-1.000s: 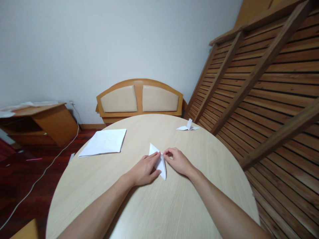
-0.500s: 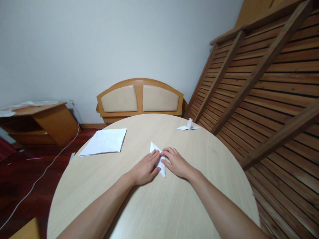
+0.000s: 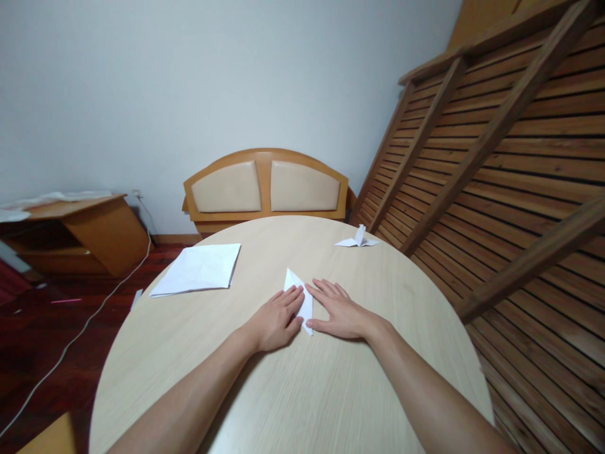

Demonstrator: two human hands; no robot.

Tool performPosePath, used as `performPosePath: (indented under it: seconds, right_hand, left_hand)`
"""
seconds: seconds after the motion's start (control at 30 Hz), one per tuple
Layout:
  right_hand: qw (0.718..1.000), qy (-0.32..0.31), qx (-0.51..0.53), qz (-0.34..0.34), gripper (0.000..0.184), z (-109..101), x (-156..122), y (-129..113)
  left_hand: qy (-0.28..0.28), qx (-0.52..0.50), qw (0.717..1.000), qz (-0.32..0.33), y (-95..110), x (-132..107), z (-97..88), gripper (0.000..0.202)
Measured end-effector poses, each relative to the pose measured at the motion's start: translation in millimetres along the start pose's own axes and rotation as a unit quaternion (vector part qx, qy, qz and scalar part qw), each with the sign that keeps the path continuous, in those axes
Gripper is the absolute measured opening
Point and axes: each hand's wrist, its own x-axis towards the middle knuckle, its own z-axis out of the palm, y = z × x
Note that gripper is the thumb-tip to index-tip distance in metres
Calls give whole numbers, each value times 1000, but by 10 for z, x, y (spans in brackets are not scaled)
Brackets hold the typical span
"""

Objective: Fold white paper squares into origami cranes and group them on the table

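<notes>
A small folded piece of white paper (image 3: 307, 307) lies on the round table (image 3: 302, 391), narrow and pointed at its far and near ends. My left hand (image 3: 278, 318) rests flat over its left side, fingers stretched out and pressing on it. On the other side, my right hand (image 3: 338, 310) has its thumb and fingers spread, with the fingertips touching the paper's right edge. Part of the paper is hidden under my left fingers.
A stack of white paper sheets (image 3: 201, 268) lies at the table's left. Toward the back right stands a folded paper crane (image 3: 359, 238). Beyond the table is a padded headboard (image 3: 267, 186); a slatted wooden frame (image 3: 510, 164) leans along the right.
My right hand has spread its thumb away from its fingers, the thumb moving down the paper's right edge. My left hand has stayed in place.
</notes>
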Motion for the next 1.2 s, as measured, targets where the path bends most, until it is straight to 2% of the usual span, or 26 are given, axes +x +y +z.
performPosePath:
  seconds: [0.33,0.4,0.5,0.57,0.7,0.9,1.03,1.2]
  right_hand:
    - [999,-40,8,-15,114,-48,-14,-59]
    - [999,-27,16,-28,103,-53,-1,-50]
    - [997,32,28,-58,68,-52,34,-34]
    - [994,67,37,-81,56,-46,57,-28]
    - [989,94,58,-103,53,-45,72,-56]
    - [989,99,62,-87,58,-45,73,-130]
    - [990,107,48,-80,56,-18,86,-126]
    - [991,107,44,-74,54,-7,93,-118]
  left_hand:
    - [9,-9,1000,7,-35,-14,35,63]
    - [21,-19,999,14,-43,-18,41,62]
    - [49,-44,998,22,-49,-23,40,62]
    - [66,-64,996,22,-51,-25,40,64]
    - [79,-96,992,5,-59,-25,48,67]
    - [93,-158,982,-50,-49,-7,51,64]
    - [115,-191,970,-99,-22,11,41,62]
    - [124,-211,961,-130,-11,25,34,60]
